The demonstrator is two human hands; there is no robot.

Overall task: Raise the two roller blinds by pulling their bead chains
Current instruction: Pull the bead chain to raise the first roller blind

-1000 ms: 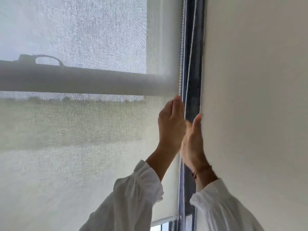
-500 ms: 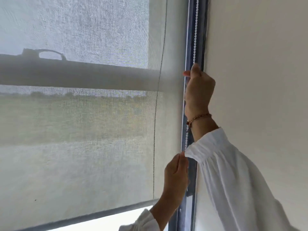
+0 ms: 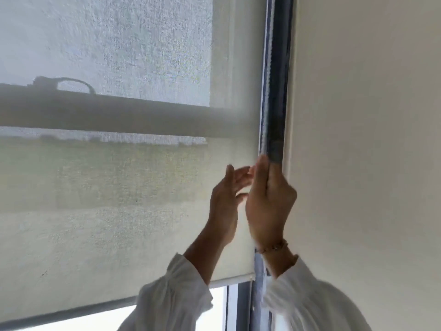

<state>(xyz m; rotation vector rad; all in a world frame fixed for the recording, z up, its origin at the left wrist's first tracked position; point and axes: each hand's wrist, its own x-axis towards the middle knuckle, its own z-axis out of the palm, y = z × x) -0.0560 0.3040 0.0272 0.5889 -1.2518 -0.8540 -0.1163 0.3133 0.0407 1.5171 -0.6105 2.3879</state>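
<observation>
At the right edge of a tall window, a person in loose white sleeves works the bead chain (image 3: 266, 96) that hangs in the narrow dark gap between the translucent roller blind (image 3: 114, 187) and a second, opaque-looking pale blind (image 3: 358, 139) to its right. Both arms are raised, placing the hands just beside each other where the chain runs down past the frame. The right hand (image 3: 268, 206), a thin bracelet (image 3: 274, 247) at its wrist, is curled closed with the thumb pressed upward along the chain's line; it appears to be pinching the chain, though motion blur hides the beads inside the grip. The left hand (image 3: 226, 201) is spread wide, fingers (image 3: 241, 174) fanned and holding nothing, seemingly poised to take the next grip in a hand-over-hand pull. The left blind's bottom bar (image 3: 71, 314) sits low in the view with a strip of bright glass showing beneath it, so the lift looks barely begun. A horizontal window rail (image 3: 119, 115) and a curved handle shape show as shadows through the mesh. The pale blind on the right fills its side of the view; its lower edge is out of sight, so its progress cannot be judged.
</observation>
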